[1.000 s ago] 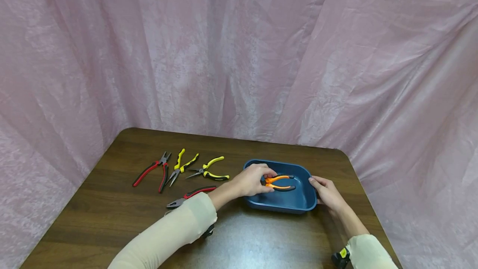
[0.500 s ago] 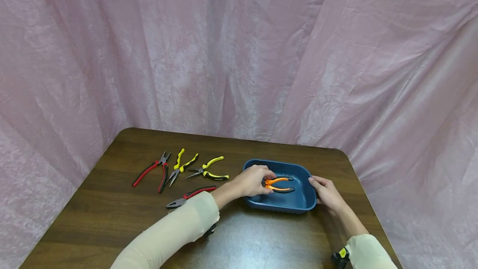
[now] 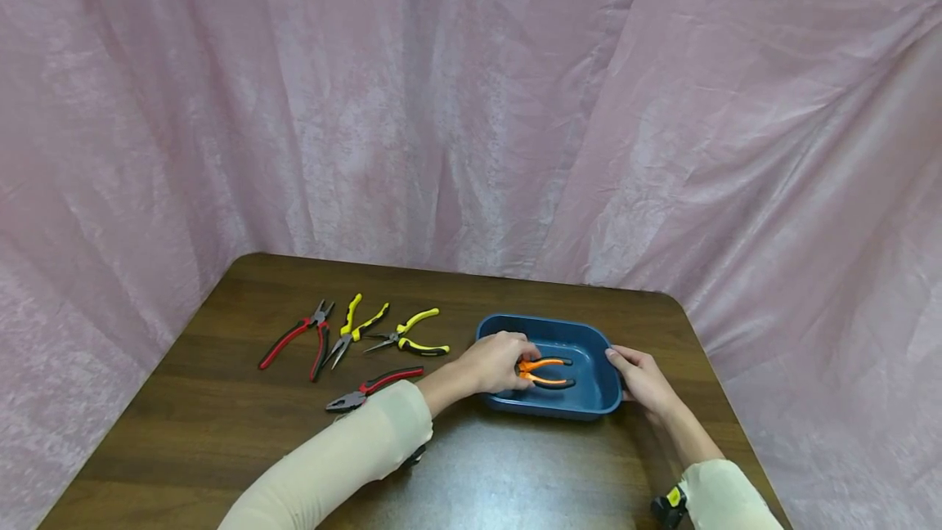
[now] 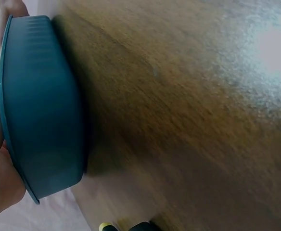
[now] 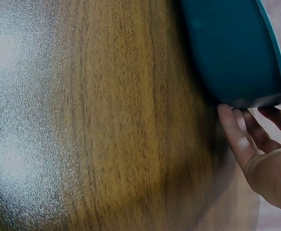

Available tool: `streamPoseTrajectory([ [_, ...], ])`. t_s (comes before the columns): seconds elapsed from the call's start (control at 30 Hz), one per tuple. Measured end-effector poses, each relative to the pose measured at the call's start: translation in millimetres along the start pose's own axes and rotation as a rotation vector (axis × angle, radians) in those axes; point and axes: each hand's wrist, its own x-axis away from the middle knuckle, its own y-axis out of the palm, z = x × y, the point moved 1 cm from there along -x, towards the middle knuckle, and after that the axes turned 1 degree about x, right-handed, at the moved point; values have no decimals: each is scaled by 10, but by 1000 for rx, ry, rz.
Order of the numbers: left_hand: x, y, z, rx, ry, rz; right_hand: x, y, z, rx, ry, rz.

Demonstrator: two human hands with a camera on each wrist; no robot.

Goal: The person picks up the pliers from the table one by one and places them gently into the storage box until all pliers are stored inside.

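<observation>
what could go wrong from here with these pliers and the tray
The orange pliers, pinched at the head end by the left hand, might slip and knock the blue tray.

The left sleeve passes over the nearer red pliers, so it could brush or drag them.

The right hand holds only one end of the tray, so a push could swivel it.

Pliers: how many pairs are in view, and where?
5: orange pair in the blue tray, held by the left hand; on the table, two yellow pairs, a red pair farthest left, another partly behind the sleeve, which may hide more.
</observation>
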Motion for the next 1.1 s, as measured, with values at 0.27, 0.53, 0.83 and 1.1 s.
streamPoseTrajectory([
  [0.27,-3,33,-11,-22,-4,-24,37,16,-47,-2,-10,-10],
  [0.53,-27,73,4,-68,-44,-91,12,5,-1,-5,-18,2],
  [0.83,-12,60,49,-93,-61,-174,5,16,27,15,-26,7],
  [1.1,-30,86,49,-121,-56,-189,10,18,12,-4,-19,14],
])
